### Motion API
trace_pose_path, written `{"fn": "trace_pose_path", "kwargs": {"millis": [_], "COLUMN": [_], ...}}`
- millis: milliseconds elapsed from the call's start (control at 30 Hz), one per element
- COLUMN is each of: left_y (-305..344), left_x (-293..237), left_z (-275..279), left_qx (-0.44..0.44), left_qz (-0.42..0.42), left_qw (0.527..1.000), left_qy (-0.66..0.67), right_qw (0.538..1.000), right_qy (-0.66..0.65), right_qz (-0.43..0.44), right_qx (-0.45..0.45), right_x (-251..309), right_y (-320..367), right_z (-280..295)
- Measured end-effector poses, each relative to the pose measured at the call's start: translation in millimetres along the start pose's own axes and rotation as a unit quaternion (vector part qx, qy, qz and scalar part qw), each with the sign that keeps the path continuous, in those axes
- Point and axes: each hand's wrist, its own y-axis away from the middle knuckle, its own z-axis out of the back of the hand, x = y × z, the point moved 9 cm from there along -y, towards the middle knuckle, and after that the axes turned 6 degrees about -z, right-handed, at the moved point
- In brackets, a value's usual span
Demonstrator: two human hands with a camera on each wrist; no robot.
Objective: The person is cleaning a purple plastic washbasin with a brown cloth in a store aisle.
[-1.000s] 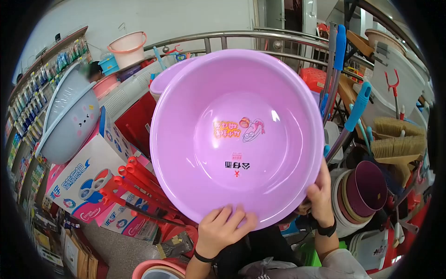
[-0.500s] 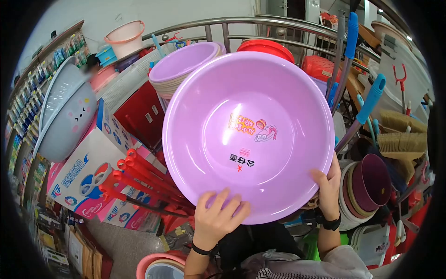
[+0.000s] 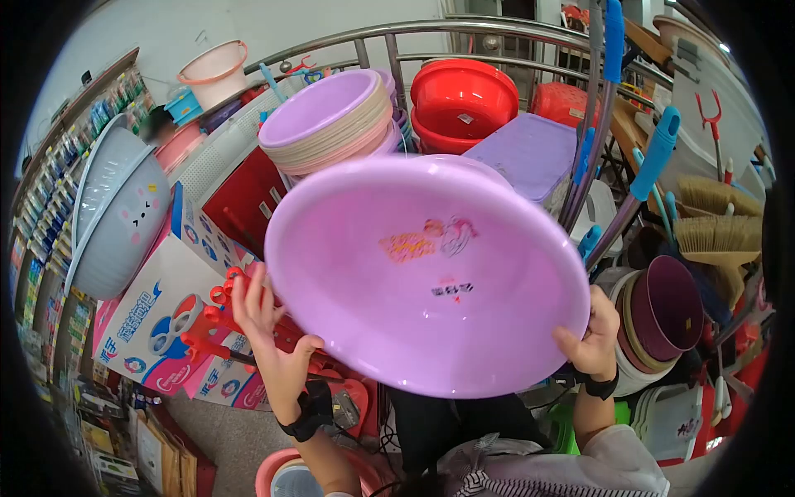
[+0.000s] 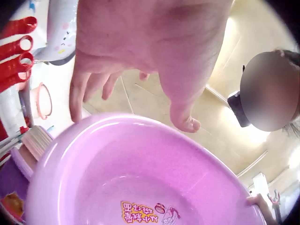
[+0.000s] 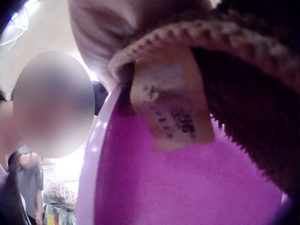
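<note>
A large purple plastic basin [image 3: 489, 348] with a cartoon print [image 3: 431, 240] and dark lettering inside is held up before me, tilted. My right hand [image 3: 595, 335] grips its right rim, thumb on the inner side. In the right wrist view, a dark brown fluffy cloth [image 5: 262, 117] with a braided edge and a printed tag [image 5: 173, 108] is bunched beside that hand and the basin. My left hand [image 3: 280, 356] is off the basin, fingers spread and thumb apart, just outside the left rim. The left wrist view shows those straight fingers [image 4: 79, 96] close to the rim.
Stacked purple and beige basins [image 3: 331, 124], red basins [image 3: 464, 99] and a purple-lidded box [image 3: 530, 153] stand beyond. Red-handled tools [image 3: 240, 311] and cartons [image 3: 145, 315] are at left. Blue-handled poles [image 3: 658, 157], brooms [image 3: 716, 236] and nested buckets [image 3: 662, 319] crowd the right.
My left hand has let go of the near rim and moved left, fingers spreading. The basin has tipped flatter and lower, showing more of the stacks behind. My right hand keeps its grip.
</note>
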Motion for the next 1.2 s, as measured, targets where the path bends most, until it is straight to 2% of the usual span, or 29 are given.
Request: {"fn": "trace_pose_path", "kwargs": {"millis": [33, 67, 100, 133, 167, 233, 267, 367, 400, 433, 467, 500, 533, 567, 633, 667, 700, 733, 767, 833, 933, 1000, 1033, 1100, 1133, 1167, 1200], "left_y": [0, 0, 6, 16, 19, 27, 34, 61, 69, 77, 88, 96, 111, 124, 131, 132, 132, 128, 124, 121, 127, 135, 139, 133, 119, 106, 96], "left_x": [10, 6, 14, 24, 28, 40, 43, 42, 35, 31, 32, 32, 35, 38, 33, 29, 27, 23, 19, 3, -15, -9, -4, 1, -7, -16, -19], "left_z": [2, 6, 7, 7, 13, 34, 34, 33, 33, 36, 42, 40, 46, 51, 52, 49, 43, 40, 32, 19, -4, 4, 9, 25, 38, 50, 57], "left_qx": [0.010, 0.013, 0.040, 0.068, 0.073, 0.013, 0.016, 0.019, -0.006, -0.030, -0.059, -0.052, -0.125, -0.195, -0.206, -0.214, -0.223, -0.247, -0.241, -0.266, -0.275, -0.257, -0.239, -0.257, -0.260, -0.263, -0.265], "left_qz": [0.027, 0.026, 0.109, 0.192, 0.190, 0.172, 0.172, 0.201, 0.201, 0.200, 0.203, 0.205, 0.246, 0.284, 0.293, 0.301, 0.309, 0.278, 0.276, 0.261, 0.279, 0.291, 0.301, 0.284, 0.240, 0.195, 0.195], "left_qw": [0.999, 0.998, 0.992, 0.978, 0.978, 0.985, 0.985, 0.979, 0.978, 0.977, 0.975, 0.975, 0.961, 0.936, 0.931, 0.925, 0.919, 0.922, 0.925, 0.919, 0.905, 0.908, 0.910, 0.909, 0.924, 0.937, 0.936], "left_qy": [0.046, 0.047, 0.044, 0.040, 0.041, 0.013, 0.013, -0.042, -0.053, -0.063, -0.071, -0.070, 0.001, 0.070, 0.077, 0.087, 0.098, 0.103, 0.104, 0.134, 0.166, 0.160, 0.157, 0.163, 0.142, 0.122, 0.123], "right_qw": [1.000, 0.998, 0.992, 0.993, 0.993, 0.992, 0.996, 0.998, 0.993, 0.994, 0.996, 0.984, 0.972, 0.963, 0.988, 0.945, 0.892, 0.902, 0.888, 0.939, 0.931, 0.908, 0.908, 0.918, 0.959, 0.960, 0.969], "right_qy": [0.000, 0.018, 0.037, 0.036, 0.037, -0.020, -0.045, -0.035, -0.024, -0.023, -0.087, -0.151, -0.181, -0.213, -0.110, -0.218, -0.297, -0.276, -0.284, -0.210, -0.229, -0.213, -0.211, -0.250, -0.219, -0.217, -0.210], "right_qz": [-0.002, 0.028, 0.058, 0.057, 0.055, 0.086, 0.052, 0.042, 0.103, 0.103, 0.010, -0.086, -0.152, -0.164, -0.083, -0.218, -0.292, -0.265, -0.281, -0.171, -0.202, -0.294, -0.294, -0.284, -0.169, -0.168, -0.129], "right_qx": [-0.001, 0.054, 0.108, 0.100, 0.094, 0.090, 0.064, 0.026, 0.042, 0.039, 0.003, -0.036, -0.010, -0.014, 0.070, 0.109, 0.175, 0.200, 0.227, 0.213, 0.199, 0.208, 0.210, 0.120, 0.059, 0.059, 0.027], "right_x": [0, 4, 10, 14, 13, 16, 13, 21, 26, 29, 18, 3, -10, -21, -36, -41, -45, -40, -36, -21, -12, -24, -21, -18, -11, -11, -4], "right_y": [0, 1, 1, -3, -8, -12, -14, -20, -19, -16, -14, -7, 2, 7, 21, 35, 51, 55, 61, 52, 50, 49, 45, 29, 18, 10, -3], "right_z": [3, -2, -10, -10, -11, -11, -11, -6, -4, -4, 1, 5, 3, 1, -18, -42, -69, -88, -105, -126, -146, -150, -147, -125, -111, -108, -96]}}
